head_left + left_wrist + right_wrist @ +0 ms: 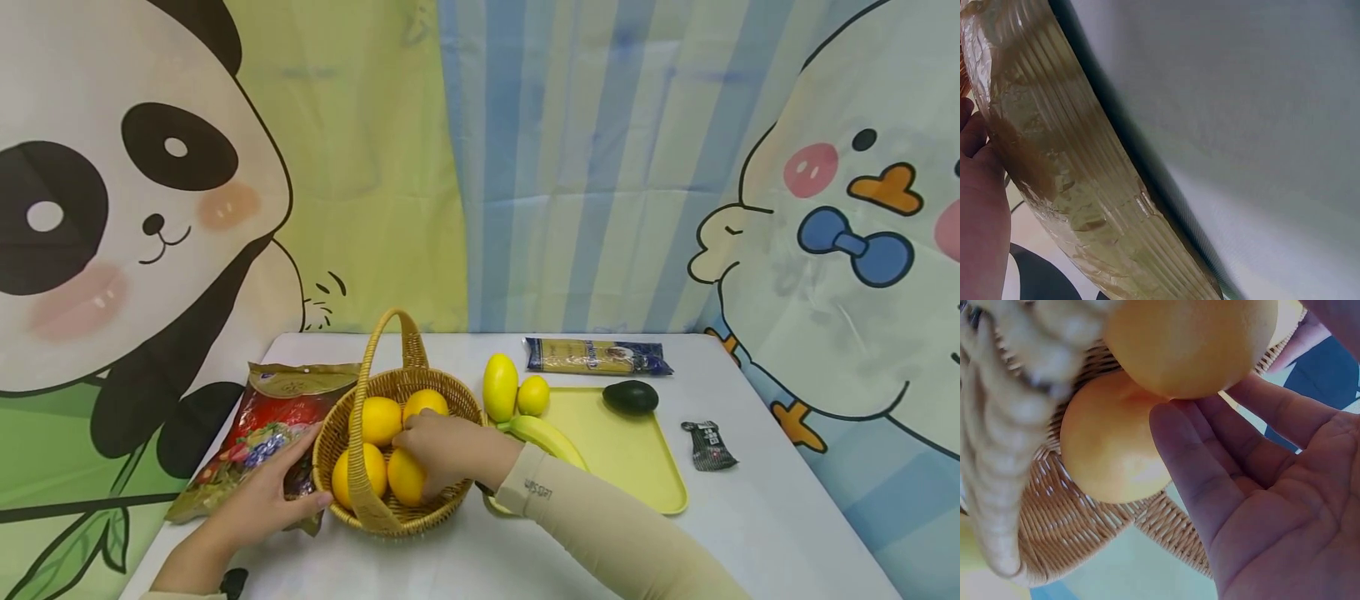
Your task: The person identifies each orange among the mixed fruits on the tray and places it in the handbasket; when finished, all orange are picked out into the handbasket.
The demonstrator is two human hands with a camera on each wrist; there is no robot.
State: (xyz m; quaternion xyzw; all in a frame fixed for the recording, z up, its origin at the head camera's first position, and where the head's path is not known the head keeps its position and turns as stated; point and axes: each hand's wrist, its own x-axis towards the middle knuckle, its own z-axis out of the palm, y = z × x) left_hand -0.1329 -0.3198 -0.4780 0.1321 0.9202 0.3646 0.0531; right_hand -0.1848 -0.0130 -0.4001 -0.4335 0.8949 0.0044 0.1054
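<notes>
A wicker basket (457, 392) with a tall handle holds several oranges (381, 420). My right hand (438, 442) reaches inside it, over a near orange (406, 479). In the right wrist view the thumb (1179, 456) lies against one orange (1107, 440); the other fingers extend partly behind a second orange (1194, 344), their tips hidden. My left hand (262, 492) is at the basket's left side, thumb by its wall and fingers near the rim. It lies beside a red and gold foil bag (288, 408), whose gold edge (1079, 150) fills much of the left wrist view.
Right of the basket is a pale yellow tray (626, 467) with a banana (547, 437), a lemon (533, 396), a longer yellow fruit (500, 387) and an avocado (631, 397) on or at it. A pasta packet (592, 357) lies behind; a small dark packet (709, 446) lies right.
</notes>
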